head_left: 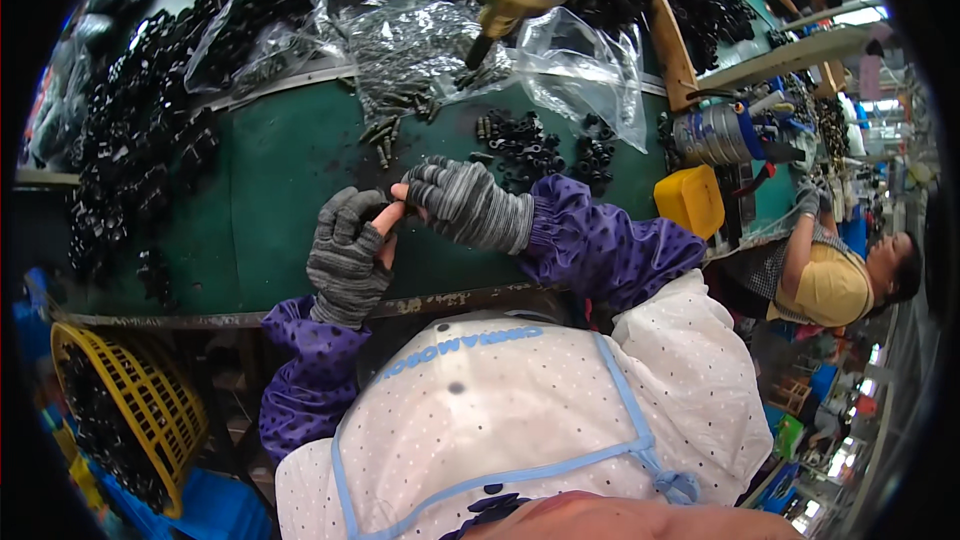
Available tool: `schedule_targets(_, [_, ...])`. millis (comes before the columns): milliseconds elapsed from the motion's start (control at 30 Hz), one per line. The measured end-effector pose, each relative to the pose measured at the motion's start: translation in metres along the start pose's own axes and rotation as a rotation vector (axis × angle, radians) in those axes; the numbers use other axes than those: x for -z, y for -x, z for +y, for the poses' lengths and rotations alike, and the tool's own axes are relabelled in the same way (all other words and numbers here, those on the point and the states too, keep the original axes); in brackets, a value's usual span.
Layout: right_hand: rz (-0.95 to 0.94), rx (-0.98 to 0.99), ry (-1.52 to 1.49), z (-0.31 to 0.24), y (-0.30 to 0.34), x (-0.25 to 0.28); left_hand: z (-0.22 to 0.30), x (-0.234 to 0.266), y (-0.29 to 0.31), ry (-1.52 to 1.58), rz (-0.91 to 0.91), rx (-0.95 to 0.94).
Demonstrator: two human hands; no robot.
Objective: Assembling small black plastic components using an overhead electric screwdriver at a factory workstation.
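Centrally, left hand (345, 255) and right hand (462, 202), both gloved, fingers pinching small dark part (385, 212) together above green worktop (270, 190); black parts pile (540, 148) just beyond right hand.

Green-topped workbench (280, 170) fills centre, worn metal edge toward 6 o'clock. Wooden divider (668, 35) runs toward 1 o'clock. Yellow plastic basket (135, 395) at 8 o'clock, below bench level. Further work stations (800, 50) at 2 o'clock. Bright light along the rim at 3 o'clock.
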State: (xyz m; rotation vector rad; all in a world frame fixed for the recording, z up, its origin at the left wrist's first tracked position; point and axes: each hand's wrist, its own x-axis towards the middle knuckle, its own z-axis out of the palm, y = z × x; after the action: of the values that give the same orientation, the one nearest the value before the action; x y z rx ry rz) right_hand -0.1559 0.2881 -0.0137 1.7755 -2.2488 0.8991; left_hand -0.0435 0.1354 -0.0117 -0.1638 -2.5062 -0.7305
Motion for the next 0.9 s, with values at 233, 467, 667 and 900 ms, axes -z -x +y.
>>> schedule_targets(233, [-0.303,-0.622,0.429,0.055,0.044,0.093,0.011,-0.002,0.002,-0.108,-0.042,0.136])
schedule_targets(467, [-0.502,-0.807,0.530,0.101,0.070,0.111,0.000,0.002,-0.007,-0.162,-0.086,0.234])
schedule_targets(667, [-0.078,-0.549,-0.476,0.037,0.007,0.078,0.001,0.018,-0.021,1.753,-0.202,1.070])
schedule_targets(900, [-0.070,-0.325,-0.341,0.005,-0.044,0.025,0.006,0.008,-0.015,1.870,-0.207,1.020])
